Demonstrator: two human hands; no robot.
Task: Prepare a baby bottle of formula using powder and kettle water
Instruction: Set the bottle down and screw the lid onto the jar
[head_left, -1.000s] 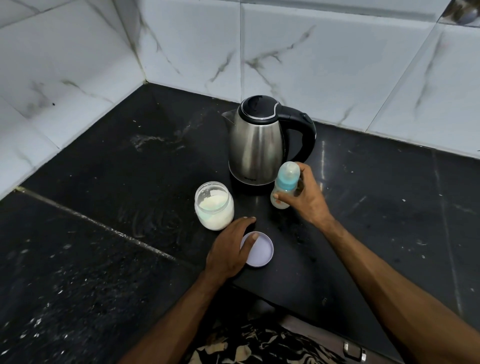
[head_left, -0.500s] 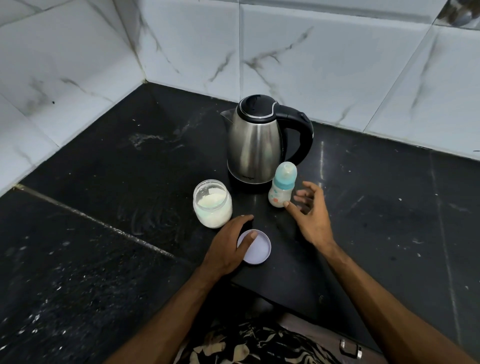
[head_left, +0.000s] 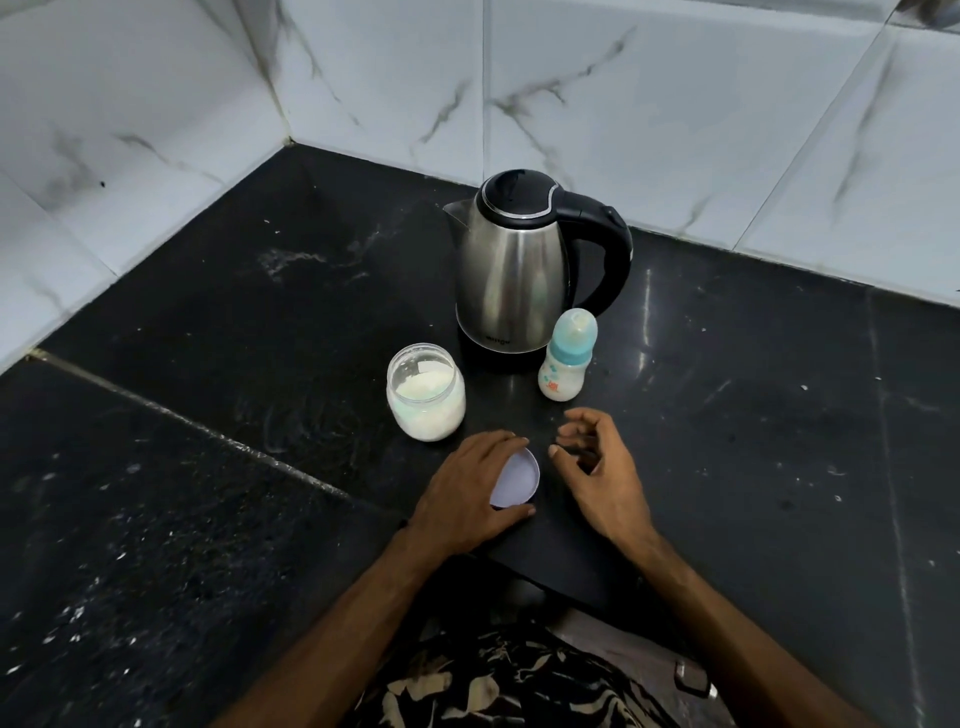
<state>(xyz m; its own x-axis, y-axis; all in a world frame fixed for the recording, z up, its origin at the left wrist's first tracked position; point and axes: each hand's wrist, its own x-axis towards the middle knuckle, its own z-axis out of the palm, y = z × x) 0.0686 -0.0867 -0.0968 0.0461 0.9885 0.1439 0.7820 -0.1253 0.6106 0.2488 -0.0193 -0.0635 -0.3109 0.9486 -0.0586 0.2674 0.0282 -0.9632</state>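
bottle (head_left: 565, 364) capped, upright, milky | powder jar (head_left: 425, 392) open | kettle (head_left: 519, 270) lid closed

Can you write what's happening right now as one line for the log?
left hand: grips lid | right hand: holds nothing | bottle: capped, upright by kettle | jar: open

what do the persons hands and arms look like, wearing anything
Both arms are bare to as far up as the frame shows: no sleeves, gloves, watch or rings visible on the left hand or right hand. Below them shows dark clothing with a pale leaf-like print.
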